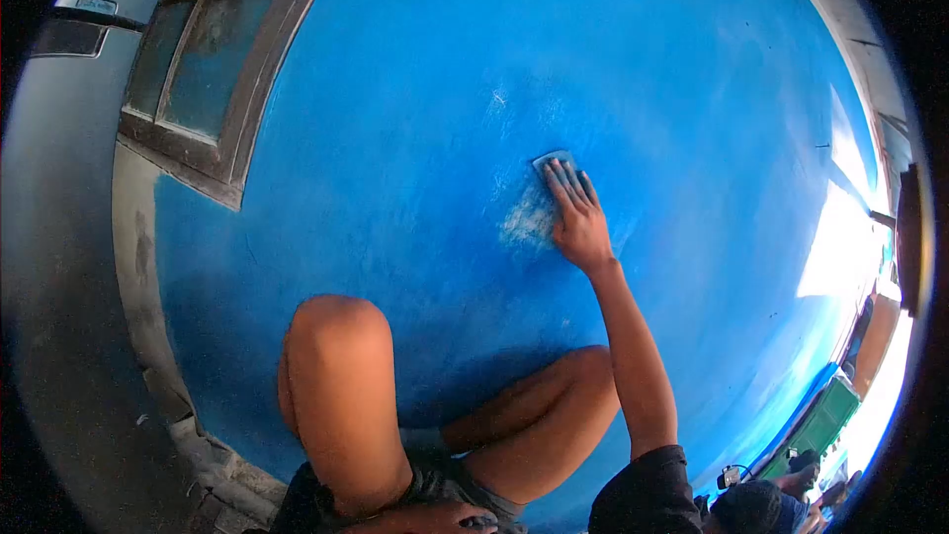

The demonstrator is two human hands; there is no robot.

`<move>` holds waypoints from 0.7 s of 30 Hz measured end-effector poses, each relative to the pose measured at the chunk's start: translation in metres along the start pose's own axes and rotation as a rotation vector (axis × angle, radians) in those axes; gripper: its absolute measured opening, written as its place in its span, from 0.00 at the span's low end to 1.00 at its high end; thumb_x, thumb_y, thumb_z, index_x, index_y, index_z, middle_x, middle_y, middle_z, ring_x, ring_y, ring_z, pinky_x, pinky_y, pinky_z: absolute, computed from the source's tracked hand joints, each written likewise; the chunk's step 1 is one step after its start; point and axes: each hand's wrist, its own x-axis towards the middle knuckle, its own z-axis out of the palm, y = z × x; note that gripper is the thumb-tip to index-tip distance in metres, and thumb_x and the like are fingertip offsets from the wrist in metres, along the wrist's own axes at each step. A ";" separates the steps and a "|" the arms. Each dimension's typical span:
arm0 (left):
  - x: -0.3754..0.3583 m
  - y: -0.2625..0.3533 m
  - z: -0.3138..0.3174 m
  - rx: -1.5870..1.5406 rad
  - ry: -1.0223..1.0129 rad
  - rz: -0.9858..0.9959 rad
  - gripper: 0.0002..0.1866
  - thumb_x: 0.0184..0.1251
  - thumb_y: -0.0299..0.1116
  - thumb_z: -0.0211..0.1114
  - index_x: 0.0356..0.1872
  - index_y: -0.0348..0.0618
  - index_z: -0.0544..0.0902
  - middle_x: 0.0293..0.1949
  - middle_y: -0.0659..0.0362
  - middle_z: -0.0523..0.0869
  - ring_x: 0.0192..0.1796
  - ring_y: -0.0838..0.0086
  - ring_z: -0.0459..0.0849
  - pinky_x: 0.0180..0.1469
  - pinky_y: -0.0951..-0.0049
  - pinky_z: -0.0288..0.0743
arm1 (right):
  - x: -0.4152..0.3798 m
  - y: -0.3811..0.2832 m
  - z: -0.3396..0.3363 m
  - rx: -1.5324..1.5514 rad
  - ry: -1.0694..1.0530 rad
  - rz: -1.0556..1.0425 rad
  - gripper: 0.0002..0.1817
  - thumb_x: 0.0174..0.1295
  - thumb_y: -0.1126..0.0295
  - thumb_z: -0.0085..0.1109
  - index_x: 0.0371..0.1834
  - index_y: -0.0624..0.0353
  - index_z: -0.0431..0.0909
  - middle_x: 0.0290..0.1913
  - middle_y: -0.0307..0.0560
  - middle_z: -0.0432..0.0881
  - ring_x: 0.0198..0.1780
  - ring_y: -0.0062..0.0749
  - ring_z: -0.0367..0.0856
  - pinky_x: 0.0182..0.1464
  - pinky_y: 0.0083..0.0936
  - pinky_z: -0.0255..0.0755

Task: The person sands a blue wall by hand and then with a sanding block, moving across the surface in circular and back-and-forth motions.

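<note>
My right hand (581, 222) presses a small greyish sanding pad or sheet (554, 158) flat on the blue wall (415, 119), its fingers stretched over the pad. Grey-blue dust coats those fingers. Just left of and below the pad, a pale scuffed patch (527, 218) shows on the wall, with fainter scuffs above it. My left hand (460, 518) rests low at the bottom edge, across my lap; its fingers are partly cut off and darkened, and what they hold, if anything, cannot be made out.
A wooden-framed window (222, 89) is at upper left, beside a grey surface (69, 237). My bent knees (341, 356) are near the wall. At lower right are another person's dark-haired head (746, 506), a small device and a green object (825, 420).
</note>
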 end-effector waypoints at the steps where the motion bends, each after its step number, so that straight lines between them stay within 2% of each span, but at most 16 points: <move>1: 0.000 0.001 -0.001 0.010 -0.017 -0.014 0.37 0.71 0.65 0.54 0.69 0.46 0.74 0.67 0.49 0.76 0.68 0.57 0.74 0.69 0.54 0.65 | 0.000 0.006 -0.001 -0.002 0.004 0.000 0.44 0.49 0.83 0.48 0.78 0.57 0.58 0.78 0.50 0.60 0.80 0.44 0.54 0.81 0.45 0.44; 9: 0.011 0.008 -0.006 0.000 -0.055 -0.071 0.40 0.69 0.67 0.56 0.70 0.46 0.72 0.69 0.50 0.74 0.69 0.57 0.72 0.70 0.53 0.63 | -0.016 0.054 -0.020 -0.080 0.200 0.108 0.43 0.50 0.83 0.46 0.77 0.59 0.59 0.77 0.52 0.63 0.79 0.46 0.56 0.80 0.46 0.46; 15: 0.008 0.004 -0.003 0.001 -0.056 -0.081 0.41 0.67 0.68 0.56 0.71 0.47 0.71 0.69 0.50 0.74 0.70 0.57 0.71 0.71 0.52 0.63 | -0.059 0.089 -0.037 -0.104 0.215 0.262 0.43 0.51 0.84 0.43 0.78 0.57 0.58 0.79 0.51 0.59 0.81 0.46 0.52 0.80 0.47 0.45; 17: 0.003 0.004 -0.002 -0.007 -0.050 -0.076 0.42 0.67 0.68 0.57 0.71 0.47 0.71 0.70 0.50 0.74 0.70 0.57 0.71 0.71 0.52 0.62 | -0.079 0.098 -0.042 -0.089 0.296 0.392 0.43 0.52 0.84 0.43 0.78 0.55 0.58 0.79 0.51 0.60 0.81 0.47 0.52 0.80 0.47 0.44; 19: -0.001 0.004 0.000 -0.008 -0.041 -0.068 0.42 0.66 0.69 0.57 0.72 0.48 0.70 0.70 0.50 0.74 0.70 0.57 0.71 0.71 0.52 0.62 | -0.105 0.112 -0.041 -0.103 0.345 0.400 0.42 0.53 0.84 0.43 0.78 0.55 0.59 0.78 0.53 0.61 0.80 0.48 0.53 0.80 0.48 0.44; 21: -0.008 0.007 -0.001 -0.007 -0.028 -0.066 0.43 0.66 0.69 0.57 0.72 0.48 0.70 0.70 0.50 0.73 0.70 0.57 0.71 0.71 0.52 0.62 | -0.125 0.119 -0.042 -0.155 0.465 0.558 0.36 0.59 0.83 0.40 0.76 0.61 0.61 0.76 0.60 0.62 0.79 0.52 0.56 0.79 0.42 0.49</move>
